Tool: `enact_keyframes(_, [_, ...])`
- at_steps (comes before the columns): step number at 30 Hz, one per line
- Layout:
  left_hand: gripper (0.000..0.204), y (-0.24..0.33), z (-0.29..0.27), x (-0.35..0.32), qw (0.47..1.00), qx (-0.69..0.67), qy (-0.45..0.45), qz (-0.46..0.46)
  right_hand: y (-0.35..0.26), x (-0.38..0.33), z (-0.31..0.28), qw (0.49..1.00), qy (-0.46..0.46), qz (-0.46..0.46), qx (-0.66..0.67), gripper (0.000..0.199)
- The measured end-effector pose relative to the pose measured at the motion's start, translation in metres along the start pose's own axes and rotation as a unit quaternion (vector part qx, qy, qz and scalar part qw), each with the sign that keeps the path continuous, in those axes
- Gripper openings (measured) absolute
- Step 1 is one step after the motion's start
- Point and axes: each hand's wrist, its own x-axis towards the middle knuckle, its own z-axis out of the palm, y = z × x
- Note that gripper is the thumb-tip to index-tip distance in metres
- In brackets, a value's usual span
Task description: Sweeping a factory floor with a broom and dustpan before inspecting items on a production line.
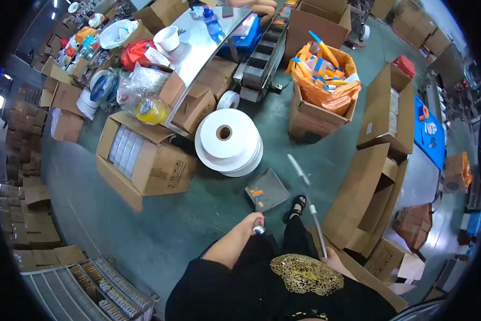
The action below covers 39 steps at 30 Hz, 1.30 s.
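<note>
My left hand [251, 222] is closed round the metal upright handle of a grey dustpan [275, 195], which sits on the floor in front of me. A few orange and white scraps [257, 193] lie in the pan. To the right, my right hand [335, 261] grips the pole of a broom [316, 222]. Its narrow white head [297, 167], seen edge-on, reaches out over the floor beyond the dustpan. My sandalled foot [296, 206] is beside the pan, between it and the pole.
Stacked white rolls [243, 128] stand just past the dustpan. An orange bag [326, 91] of scraps fills a carton ahead. Long open cartons [358, 198] line my right; a carton of white rolls [165, 166] is at left. A white table [195, 53] and conveyor [256, 69] lie beyond.
</note>
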Motion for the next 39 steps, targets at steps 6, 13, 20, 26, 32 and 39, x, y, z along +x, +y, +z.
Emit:
enact_keyframes(6, [0.018, -0.016, -0.011, -0.138, 0.958, -0.175, -0.216, -0.071, -0.034, -0.002, -0.011, 0.980, 0.131, 0.136, 0.066, 0.040])
enact_keyframes(13, [0.034, -0.001, 0.054, -0.263, 0.944, -0.078, -0.316, 0.051, -0.014, -0.002, 0.001, 0.941, 0.145, 0.218, 0.212, 0.017])
enact_keyframes(20, [0.041, 0.074, 0.150, -0.297, 0.910, 0.129, -0.305, 0.249, 0.017, 0.014, 0.011, 0.951, 0.058, 0.210, 0.219, 0.017])
enact_keyframes(26, [0.027, 0.136, 0.260, -0.233, 0.804, 0.400, -0.104, 0.428, 0.013, 0.012, -0.004, 0.967, 0.028, 0.181, 0.178, 0.021])
enact_keyframes(32, [0.041, 0.132, 0.313, -0.140, 0.727, 0.480, 0.057, 0.487, 0.000, 0.009, -0.031, 0.980, 0.046, 0.143, 0.131, 0.026])
enact_keyframes(39, [0.069, 0.122, 0.303, -0.093, 0.662, 0.570, 0.090, 0.479, 0.016, 0.020, -0.067, 0.982, 0.104, 0.131, 0.085, 0.028])
